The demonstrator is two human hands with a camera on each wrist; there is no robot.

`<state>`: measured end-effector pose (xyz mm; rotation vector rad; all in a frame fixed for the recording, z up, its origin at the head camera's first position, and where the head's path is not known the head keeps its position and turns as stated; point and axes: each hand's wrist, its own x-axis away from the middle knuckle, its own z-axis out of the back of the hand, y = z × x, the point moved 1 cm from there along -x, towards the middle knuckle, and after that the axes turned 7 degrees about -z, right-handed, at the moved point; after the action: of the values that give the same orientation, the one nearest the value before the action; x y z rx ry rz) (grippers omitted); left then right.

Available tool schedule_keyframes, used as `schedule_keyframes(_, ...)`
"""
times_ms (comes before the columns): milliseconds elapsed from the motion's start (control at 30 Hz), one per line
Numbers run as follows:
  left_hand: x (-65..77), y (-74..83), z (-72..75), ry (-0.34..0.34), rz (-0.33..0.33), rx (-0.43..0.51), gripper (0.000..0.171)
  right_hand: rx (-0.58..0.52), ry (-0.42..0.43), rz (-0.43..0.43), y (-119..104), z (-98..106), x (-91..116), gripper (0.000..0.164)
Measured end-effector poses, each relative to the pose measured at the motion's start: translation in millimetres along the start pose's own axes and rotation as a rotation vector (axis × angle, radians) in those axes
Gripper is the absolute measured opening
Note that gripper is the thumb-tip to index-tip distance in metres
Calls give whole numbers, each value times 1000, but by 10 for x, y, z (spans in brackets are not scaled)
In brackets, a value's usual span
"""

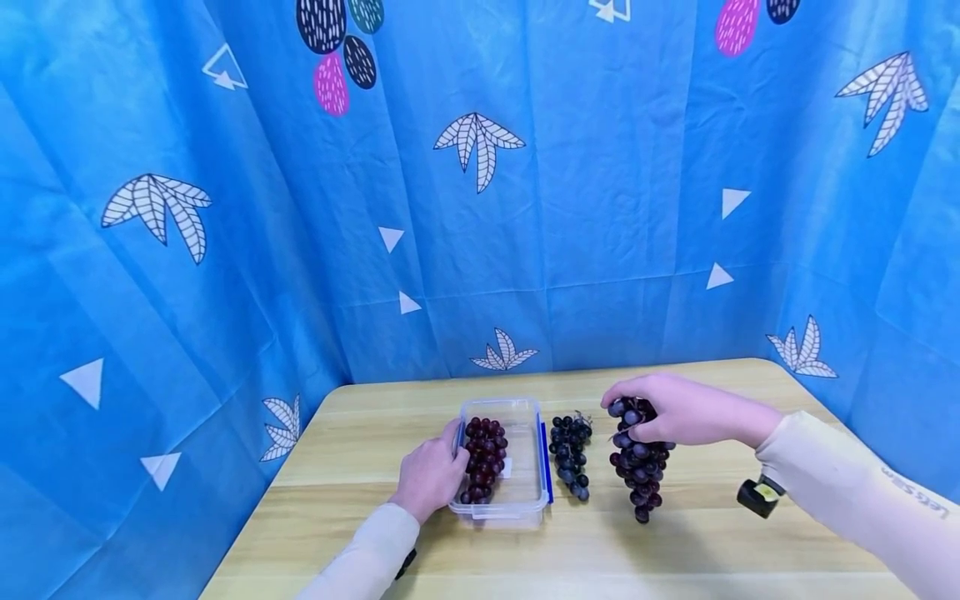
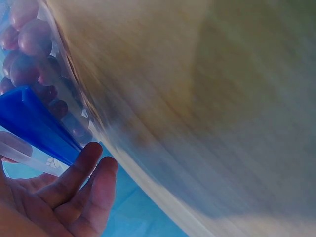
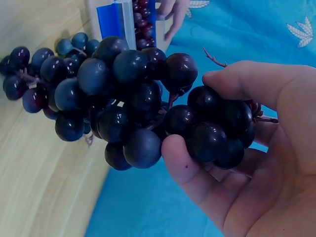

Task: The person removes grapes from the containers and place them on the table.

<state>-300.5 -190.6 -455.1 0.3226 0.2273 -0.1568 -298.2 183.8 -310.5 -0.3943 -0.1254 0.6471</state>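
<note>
My right hand [image 1: 686, 408] grips the top of a bunch of dark purple grapes [image 1: 641, 479], which hangs lengthwise over the table. In the right wrist view, thumb and fingers curl round its upper grapes [image 3: 207, 136], and bits of stem poke out beside the palm. At the left side of a clear plastic container [image 1: 525, 500], my left hand [image 1: 435, 471] holds the rim by a blue clip [image 2: 37, 123]. Inside the container, a bunch of red grapes [image 1: 486, 458] lies along the left part. A smaller bunch of black grapes [image 1: 570, 450] lies between the container and my right hand.
Another blue clip [image 1: 546, 462] hangs along the container's right side. The pale wooden table [image 1: 720, 542] ends at a blue patterned curtain [image 1: 600, 208] behind and at the sides.
</note>
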Motion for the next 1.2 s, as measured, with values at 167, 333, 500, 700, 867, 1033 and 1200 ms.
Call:
schedule_keyframes(167,6,-7,-15,19,-17,-19,56,-2,0,-22,82,-67,-76,44)
schedule_keyframes(333,13,0,-13,19,-22,-16,57,-11,4,-38,156,-126,-151,44)
schedule_keyframes(500,11,6,-2,15,-18,-12,56,-25,8,-26,221,-177,-231,45)
schedule_keyframes(700,14,7,9,18,-13,5,56,-41,3,-41,307,-228,-334,46)
schedule_keyframes(867,13,13,12,18,-14,10,56,-56,2,-51,374,-273,-390,46)
schedule_keyframes(1033,8,10,6,15,-13,7,57,-68,-6,-62,453,-327,-449,47)
schedule_keyframes(1200,11,12,10,17,-14,6,57,-82,-12,-73,550,-371,-516,47)
